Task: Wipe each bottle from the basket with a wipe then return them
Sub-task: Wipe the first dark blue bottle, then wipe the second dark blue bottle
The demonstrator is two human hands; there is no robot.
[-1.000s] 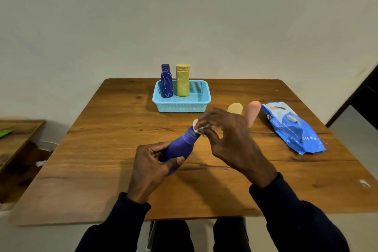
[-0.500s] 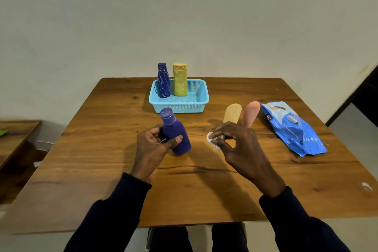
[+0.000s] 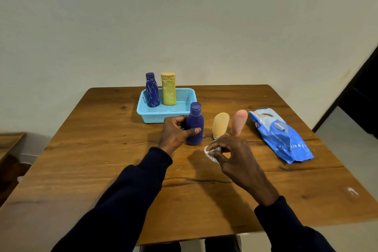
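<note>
Head view: purple bottle (image 3: 194, 127) upright inside left hand (image 3: 177, 133) grip.

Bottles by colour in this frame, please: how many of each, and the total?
Purple: 2, the patterned bottle in the basket and the plain purple bottle in the left hand
Yellow: 2, the yellow bottle in the basket, the yellow tube on the table
Pink: 1, the pink tube
Total: 5

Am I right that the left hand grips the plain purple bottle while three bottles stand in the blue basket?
Not quite. The head view shows two bottles in the blue basket, not three: a patterned purple bottle and a yellow bottle. The left hand does grip the plain purple bottle.
</note>
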